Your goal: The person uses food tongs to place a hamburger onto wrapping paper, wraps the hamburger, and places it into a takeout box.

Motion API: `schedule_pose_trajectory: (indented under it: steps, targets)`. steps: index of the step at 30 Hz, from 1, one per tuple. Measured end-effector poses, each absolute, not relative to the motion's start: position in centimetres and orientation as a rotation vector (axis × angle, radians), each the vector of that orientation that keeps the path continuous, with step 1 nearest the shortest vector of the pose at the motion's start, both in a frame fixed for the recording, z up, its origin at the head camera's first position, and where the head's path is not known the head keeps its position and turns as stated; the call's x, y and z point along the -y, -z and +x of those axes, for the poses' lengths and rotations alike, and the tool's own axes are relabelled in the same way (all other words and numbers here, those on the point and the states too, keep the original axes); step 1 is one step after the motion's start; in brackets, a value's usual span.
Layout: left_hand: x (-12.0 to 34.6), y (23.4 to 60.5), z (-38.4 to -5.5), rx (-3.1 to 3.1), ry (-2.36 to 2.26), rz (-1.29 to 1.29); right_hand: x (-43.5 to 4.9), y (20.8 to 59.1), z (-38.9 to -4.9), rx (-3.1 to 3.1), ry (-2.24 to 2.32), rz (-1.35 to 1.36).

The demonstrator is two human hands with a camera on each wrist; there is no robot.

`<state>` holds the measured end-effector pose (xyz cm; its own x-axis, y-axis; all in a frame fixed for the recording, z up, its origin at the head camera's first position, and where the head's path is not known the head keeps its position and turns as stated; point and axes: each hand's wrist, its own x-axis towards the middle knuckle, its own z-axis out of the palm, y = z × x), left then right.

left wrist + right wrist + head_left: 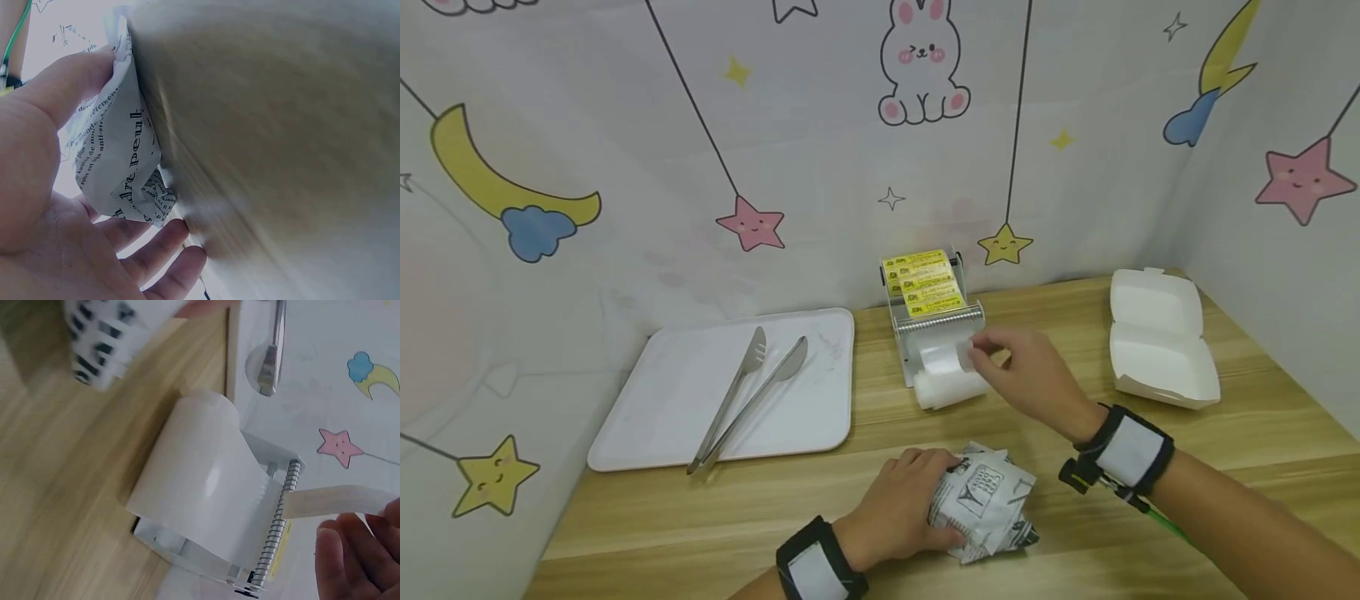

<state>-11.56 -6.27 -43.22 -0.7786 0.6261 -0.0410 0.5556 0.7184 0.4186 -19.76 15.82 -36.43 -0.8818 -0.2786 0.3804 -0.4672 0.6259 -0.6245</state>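
Observation:
My left hand [906, 504] holds a bundle wrapped in newsprint-patterned paper [981, 500] on the table, its thumb and fingers around the left side. In the left wrist view the thumb lies against the printed paper [122, 150]. Above and to the right, my right hand [1033, 375] is at the front of a label dispenser [906, 333] with a roll of yellow printed labels [925, 283]. Its thumb and fingers pinch the end of a pale label [340, 501], which reaches to the ridged roller [275, 531]. White backing paper [194, 462] curls out of the dispenser.
Left of the dispenser lies a white tray [647, 400] with metal tongs [752, 400] on it, their handle end over the front edge. An opened white takeaway box [1161, 358] stands at the right. A patterned curtain [820, 125] closes off the back.

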Motion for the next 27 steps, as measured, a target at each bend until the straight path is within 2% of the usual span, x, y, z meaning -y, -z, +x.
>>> schedule_pose_trajectory:
  steps: [10,27]
  targets:
    - [6.2,43.2,-11.5,-2.761,-0.582,0.966,-17.8,39.8,-15.0,2.702,-0.727,0.718]
    - [6.3,43.1,-11.5,-2.768,-0.590,0.969,-16.8,41.6,-12.0,2.667,-0.509,0.689]
